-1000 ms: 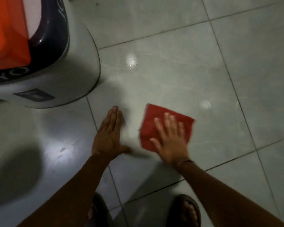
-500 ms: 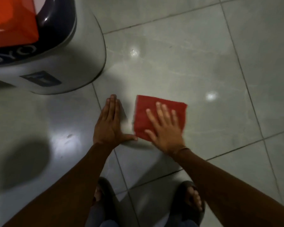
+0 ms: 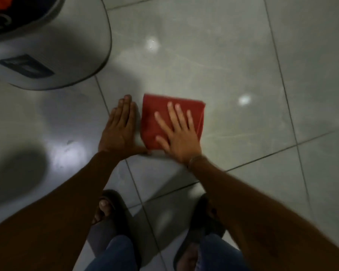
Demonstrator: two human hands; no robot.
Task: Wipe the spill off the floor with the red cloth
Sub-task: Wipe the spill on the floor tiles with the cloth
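Our right hand [image 3: 181, 137] lies flat on the red cloth [image 3: 159, 118], fingers spread, pressing it to the floor [image 3: 243, 55] rather than gripping it. Our left hand [image 3: 119, 128] rests open on the tile just left of the cloth, thumb touching its near corner, holding nothing. The cloth is a folded square with no clear long axis. A pale wet-looking patch [image 3: 153, 45] lies beyond the cloth's far edge, so we judge the next stroke runs forward.
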